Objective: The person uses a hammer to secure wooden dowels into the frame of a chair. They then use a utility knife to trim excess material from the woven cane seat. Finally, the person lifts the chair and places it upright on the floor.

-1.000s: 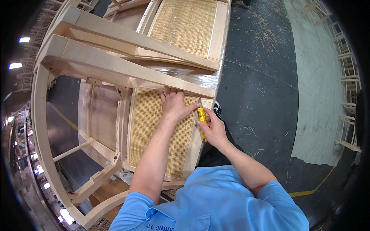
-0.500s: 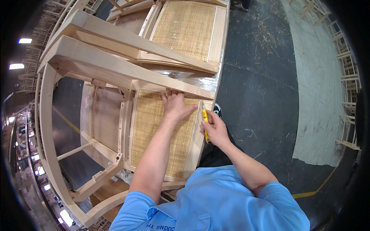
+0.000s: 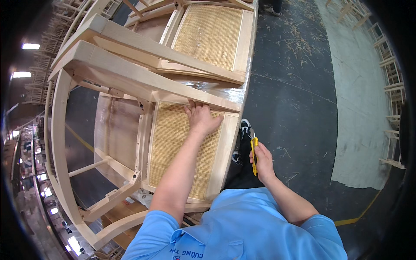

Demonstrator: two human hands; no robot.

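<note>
Head cam: R grip point(image 3: 264, 162) round knife point(image 3: 255, 142), L grip point(image 3: 202, 118) wide on cane panel point(image 3: 172, 139) w/in frame point(image 3: 220, 164)

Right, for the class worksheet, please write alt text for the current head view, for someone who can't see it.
A person's left hand lies on a woven cane panel in a pale wooden frame, while the right hand holds a yellow utility knife out to the side, clear of the panel. Beyond is a second, similar frame.

Two pale wooden chair frames point(image 3: 167, 84) lie on what seems a film-covered bench point(image 3: 224, 92).
</note>
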